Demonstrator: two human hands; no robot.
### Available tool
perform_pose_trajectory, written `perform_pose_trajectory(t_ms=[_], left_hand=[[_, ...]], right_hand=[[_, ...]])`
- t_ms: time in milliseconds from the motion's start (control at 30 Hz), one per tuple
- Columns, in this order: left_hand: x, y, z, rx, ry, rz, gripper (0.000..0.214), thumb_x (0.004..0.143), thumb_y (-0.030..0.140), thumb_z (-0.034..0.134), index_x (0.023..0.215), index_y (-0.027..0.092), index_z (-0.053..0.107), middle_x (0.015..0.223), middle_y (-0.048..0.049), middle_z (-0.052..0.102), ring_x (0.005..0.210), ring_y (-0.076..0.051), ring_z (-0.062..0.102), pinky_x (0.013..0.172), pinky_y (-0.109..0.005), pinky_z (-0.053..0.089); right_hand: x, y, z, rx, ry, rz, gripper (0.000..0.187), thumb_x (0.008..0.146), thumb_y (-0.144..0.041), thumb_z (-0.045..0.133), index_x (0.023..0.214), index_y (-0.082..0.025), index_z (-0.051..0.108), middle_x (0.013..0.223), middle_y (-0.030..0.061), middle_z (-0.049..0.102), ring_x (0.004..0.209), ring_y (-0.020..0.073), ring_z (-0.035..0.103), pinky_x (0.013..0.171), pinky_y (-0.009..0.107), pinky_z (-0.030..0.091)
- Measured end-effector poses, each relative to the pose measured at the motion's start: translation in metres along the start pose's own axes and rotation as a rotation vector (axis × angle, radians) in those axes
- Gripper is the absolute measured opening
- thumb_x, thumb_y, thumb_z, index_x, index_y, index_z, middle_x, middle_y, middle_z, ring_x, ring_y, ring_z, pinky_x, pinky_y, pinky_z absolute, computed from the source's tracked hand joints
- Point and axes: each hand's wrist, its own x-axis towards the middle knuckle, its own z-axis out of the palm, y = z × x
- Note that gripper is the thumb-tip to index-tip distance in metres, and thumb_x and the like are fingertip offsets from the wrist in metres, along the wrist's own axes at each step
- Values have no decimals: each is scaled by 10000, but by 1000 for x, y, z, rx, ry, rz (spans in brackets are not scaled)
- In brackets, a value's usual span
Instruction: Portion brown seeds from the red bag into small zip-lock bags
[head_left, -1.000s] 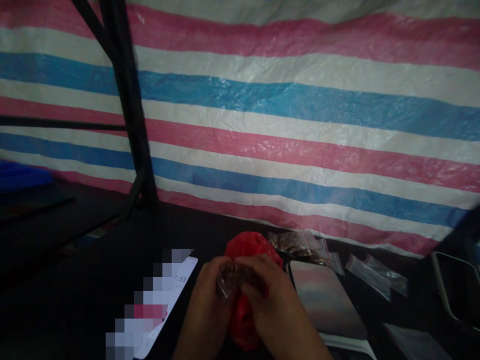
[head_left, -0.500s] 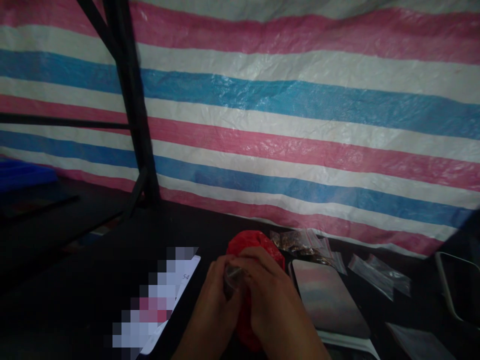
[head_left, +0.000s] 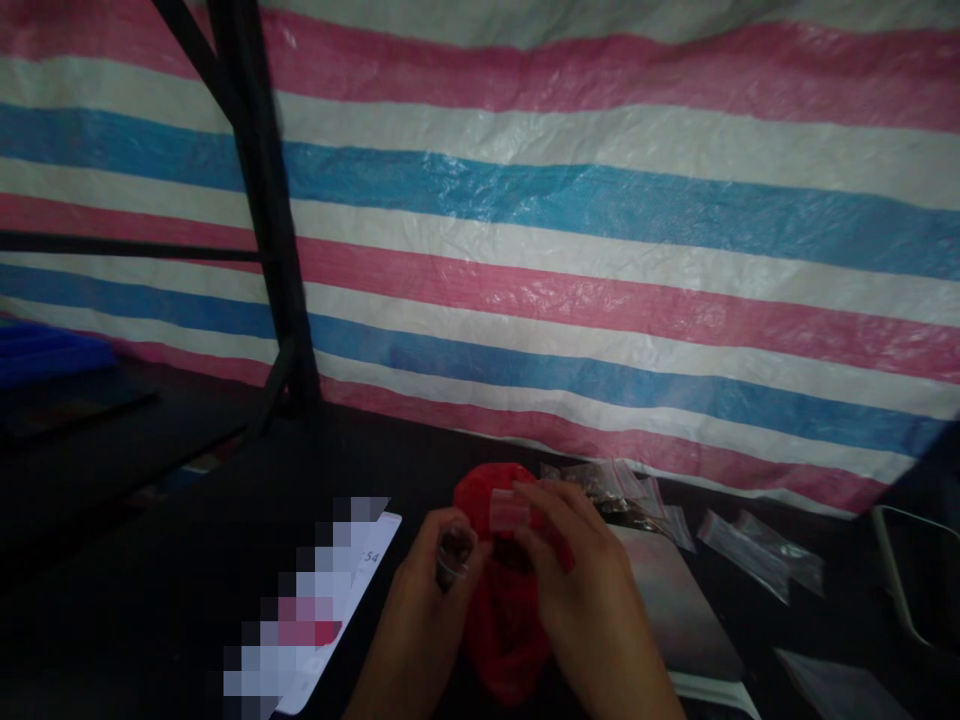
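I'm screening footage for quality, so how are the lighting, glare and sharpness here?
The head view is dim, its tabletop nearly black; the head view shows glints on the striped sheet; in the head view the left hand and right hand look slightly soft, and square blocks mask much of the lit screen.

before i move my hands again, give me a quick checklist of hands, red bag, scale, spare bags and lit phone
1. Left hand around the clear container: ok, dark contents show inside.
2. Right hand firmly gripping the clear piece: cannot tell, its fingertips are at the edge.
3. Red bag within reach: ok, below and between the hands.
4. Scale fully visible: not ok, the right hand hides part.
5. Spare bags in sight: ok, right of the scale.
6. Lit phone apart from hands: ok.
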Motion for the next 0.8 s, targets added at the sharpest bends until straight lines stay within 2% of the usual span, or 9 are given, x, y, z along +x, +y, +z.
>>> perform_pose_trajectory(t_ms=[67,200,267,367,467,667,800], left_hand=[[-1,-3,1,73,74,22,194,956,454,593,994,264,599,899,4,651,815,-227,652,754,-356,542],[0,-5,3,193,197,13,209,897,442,643,962,268,547,847,18,595,742,-229,628,682,-356,525],[0,-5,3,230,193,-18,209,853,380,670,974,268,540,858,14,608,756,-239,647,694,-364,532],[0,-2,3,257,117,-86,180,834,254,630,997,264,552,908,-6,654,824,-253,688,752,-373,542],[1,2,3,267,107,-126,194,794,166,584,956,267,550,877,-2,659,813,-248,691,745,-362,533],[5,8,1,130,181,-114,174,637,171,580,774,273,546,707,36,589,664,-215,642,634,-320,509],[8,1,0,48,178,-102,191,631,238,595,820,262,584,742,24,637,699,-226,668,650,-329,534]], right_hand=[[-2,10,-8,-60,-47,87,397,943,-26,522,1151,-248,779,1223,68,744,1132,215,713,1005,332,552],[-8,25,-9,-200,-239,219,470,825,67,488,973,-243,810,1062,64,780,1013,228,731,922,325,543],[-8,28,-3,-258,-235,259,503,780,85,487,1005,-233,805,1098,76,777,1051,244,722,935,331,532],[-6,27,9,-329,-174,302,512,772,80,482,1077,-202,781,1186,109,752,1105,275,699,964,369,519],[-4,27,17,-324,-168,292,541,749,84,460,1102,-186,770,1230,124,739,1164,286,672,1009,394,496],[-7,30,21,-197,-209,239,556,692,58,485,1071,-221,780,1152,71,784,1133,270,677,991,381,480],[-9,30,19,-158,-211,228,543,675,43,506,1059,-227,777,1120,64,789,1094,260,683,954,364,477]])
